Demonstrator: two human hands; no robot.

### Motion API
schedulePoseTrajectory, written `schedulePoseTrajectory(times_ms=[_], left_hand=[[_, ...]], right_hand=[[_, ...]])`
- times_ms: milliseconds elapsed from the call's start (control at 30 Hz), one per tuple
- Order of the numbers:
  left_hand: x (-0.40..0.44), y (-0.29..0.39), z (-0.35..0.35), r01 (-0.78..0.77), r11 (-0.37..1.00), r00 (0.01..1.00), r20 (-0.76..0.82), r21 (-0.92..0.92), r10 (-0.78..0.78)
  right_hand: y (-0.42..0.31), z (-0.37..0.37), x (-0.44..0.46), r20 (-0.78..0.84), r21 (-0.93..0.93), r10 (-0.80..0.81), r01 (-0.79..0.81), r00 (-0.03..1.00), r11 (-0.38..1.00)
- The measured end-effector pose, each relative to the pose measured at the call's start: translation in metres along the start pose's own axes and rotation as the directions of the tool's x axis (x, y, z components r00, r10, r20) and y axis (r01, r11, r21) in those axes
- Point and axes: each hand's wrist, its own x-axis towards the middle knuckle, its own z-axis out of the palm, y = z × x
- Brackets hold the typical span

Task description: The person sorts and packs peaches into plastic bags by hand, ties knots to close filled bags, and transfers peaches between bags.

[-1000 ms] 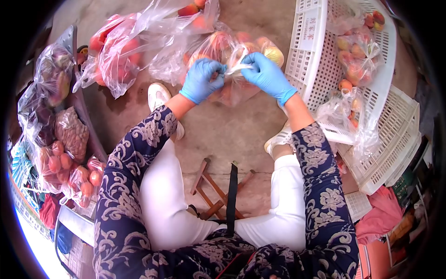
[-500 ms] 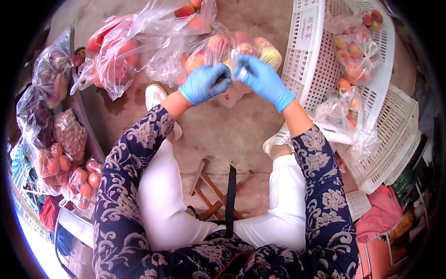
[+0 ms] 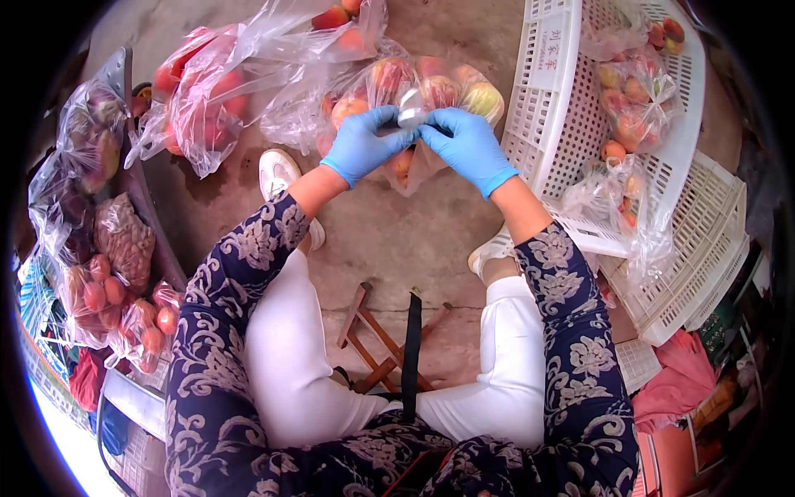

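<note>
Both my hands wear blue gloves and meet at the gathered neck of a clear plastic bag point(image 3: 436, 83) of red and yellow fruit. My left hand point(image 3: 364, 146) pinches the bag's neck from the left. From the right, my right hand point(image 3: 468, 149) pinches the same neck, its fingertips almost touching the left ones. A whitish twisted bit of plastic point(image 3: 410, 108) stands up just above my fingertips. The fruit lies beyond my hands on the floor, and part of the bag hangs below them.
More bagged red fruit point(image 3: 219, 95) lies at the upper left. Bags of eggplants and tomatoes point(image 3: 103, 290) stand at the far left. White perforated crates point(image 3: 542, 91) with bagged fruit are on the right. A wooden folding stool point(image 3: 381, 348) is between my legs.
My hands have come together at the bag's neck; the right one has moved down and left. The whitish twisted plastic now shows above the fingertips.
</note>
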Motion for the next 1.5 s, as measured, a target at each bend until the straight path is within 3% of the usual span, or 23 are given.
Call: schedulePoseTrajectory(times_ms=[100, 133, 233, 300, 400, 433, 533, 633, 733, 767, 867, 967, 1067, 1167, 1200, 1233, 1267, 1300, 1333, 1367, 1400, 1433, 1500], left_hand=[[0.004, 0.001, 0.006, 0.223, 0.922, 0.968, -0.042, -0.318, -0.248], [0.007, 0.000, 0.005, 0.264, 0.883, 0.949, -0.059, -0.388, -0.310], [0.012, -0.001, 0.002, 0.305, 0.770, 0.907, -0.076, -0.561, -0.415], [0.014, 0.001, 0.002, 0.315, 0.646, 0.874, -0.053, -0.695, -0.483], [0.015, -0.017, -0.002, 0.328, 0.731, 0.929, 0.065, -0.599, -0.364], [0.016, 0.000, -0.001, 0.420, 0.400, 0.874, 0.245, -0.814, -0.419], [0.014, 0.004, -0.007, 0.486, 0.259, 0.854, 0.391, -0.835, -0.344], [0.014, 0.005, -0.011, 0.467, 0.756, 0.878, 0.338, -0.458, -0.338], [0.009, -0.010, -0.005, 0.267, 0.904, 0.951, 0.243, -0.333, -0.191], [0.007, -0.011, -0.002, 0.237, 0.887, 0.966, 0.192, -0.396, -0.172], [0.002, -0.029, -0.006, -0.026, 0.944, 0.974, 0.205, -0.329, 0.099], [0.007, -0.023, -0.011, -0.145, 0.946, 0.904, 0.350, -0.290, 0.246], [0.011, 0.002, -0.023, -0.111, 0.992, 0.799, 0.588, -0.061, 0.126], [0.010, -0.004, -0.030, -0.002, 0.996, 0.838, 0.543, -0.086, 0.049], [0.007, -0.009, -0.030, 0.050, 0.994, 0.857, 0.516, -0.096, 0.006], [0.009, 0.009, -0.038, 0.082, 0.994, 0.880, 0.463, 0.074, -0.107], [0.013, 0.018, -0.047, 0.030, 0.981, 0.890, 0.443, 0.189, -0.113], [0.016, 0.024, -0.057, -0.020, 0.953, 0.900, 0.421, 0.303, -0.115], [0.015, 0.025, -0.065, -0.066, 0.909, 0.909, 0.400, 0.413, -0.116], [0.010, 0.022, -0.073, -0.337, 0.834, 0.916, 0.355, 0.436, 0.185], [0.006, 0.021, -0.086, -0.408, 0.777, 0.893, 0.385, 0.480, 0.231], [0.002, 0.026, -0.102, -0.474, 0.711, 0.867, 0.417, 0.519, 0.273], [-0.009, 0.048, -0.122, -0.543, 0.643, 0.832, 0.449, 0.540, 0.326]], right_hand=[[0.004, 0.003, 0.002, 0.012, -0.112, 0.010, -0.009, 1.000, 0.994], [0.004, 0.004, 0.003, 0.020, -0.169, 0.007, -0.004, 1.000, 0.986], [0.006, 0.000, 0.005, 0.037, -0.112, 0.078, -0.073, 0.996, 0.991], [0.006, 0.001, 0.008, -0.074, 0.079, 0.126, -0.121, 0.989, 0.990], [0.018, 0.011, 0.011, -0.164, 0.374, 0.220, -0.146, 0.962, 0.916], [0.018, 0.013, 0.012, -0.179, 0.440, 0.253, -0.153, 0.951, 0.885], [0.018, 0.016, 0.018, -0.172, 0.535, 0.303, -0.170, 0.937, 0.828], [0.016, 0.014, 0.017, -0.168, 0.507, 0.325, -0.201, 0.931, 0.838], [0.017, 0.018, 0.018, -0.253, 0.410, 0.247, -0.128, 0.935, 0.903], [0.018, 0.019, 0.017, -0.292, 0.367, 0.205, -0.088, 0.934, 0.926], [0.020, 0.020, 0.019, -0.315, 0.324, 0.220, -0.113, 0.923, 0.939], [0.015, 0.018, 0.020, -0.249, 0.275, 0.274, -0.203, 0.929, 0.940], [0.015, 0.019, 0.021, -0.249, 0.234, 0.297, -0.240, 0.922, 0.942], [0.012, 0.011, 0.018, -0.217, 0.145, 0.170, -0.140, 0.961, 0.979], [0.011, 0.006, 0.015, -0.154, -0.015, 0.077, -0.081, 0.985, 0.997], [0.004, -0.001, 0.012, -0.075, -0.170, -0.002, -0.011, 0.997, 0.985], [0.000, -0.006, 0.008, 0.017, -0.315, -0.070, 0.072, 0.997, 0.946], [0.000, -0.010, 0.004, 0.057, -0.337, -0.216, 0.223, 0.975, 0.915], [-0.001, -0.017, 0.000, 0.189, -0.433, -0.160, 0.228, 0.969, 0.872], [-0.003, -0.027, -0.004, 0.311, -0.519, -0.087, 0.246, 0.947, 0.818], [-0.005, -0.034, -0.008, 0.418, -0.595, -0.001, 0.275, 0.908, 0.755], [-0.004, -0.038, -0.016, 0.330, -0.608, 0.022, 0.195, 0.944, 0.769], [-0.009, -0.067, -0.028, 0.282, -0.580, -0.120, 0.269, 0.952, 0.769]])
